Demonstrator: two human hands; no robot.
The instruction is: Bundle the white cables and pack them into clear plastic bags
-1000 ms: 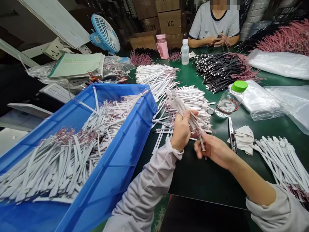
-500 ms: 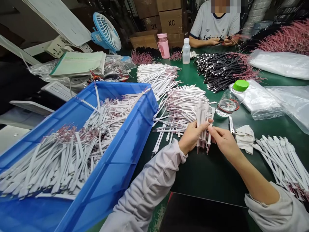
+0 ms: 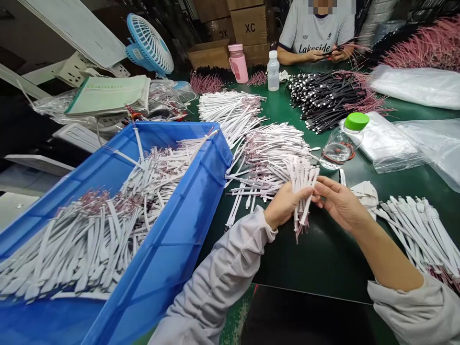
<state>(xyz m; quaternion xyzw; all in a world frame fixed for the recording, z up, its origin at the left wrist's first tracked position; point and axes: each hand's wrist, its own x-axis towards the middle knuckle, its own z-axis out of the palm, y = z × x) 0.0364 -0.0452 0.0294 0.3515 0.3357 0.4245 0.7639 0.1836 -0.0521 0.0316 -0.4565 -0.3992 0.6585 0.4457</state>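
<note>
Head view: left grip (image 3: 286, 205) clasps white, pink-ended cables (image 3: 299, 176); right grip (image 3: 338, 202) pinches their edge.

Tabletop (image 3: 316, 268) was dark green, faintly glossy. Cardboard cartons (image 3: 247, 26) stood stacked beyond far edge; surroundings were dim. White socket strip (image 3: 74, 72) sat toward left edge.
</note>
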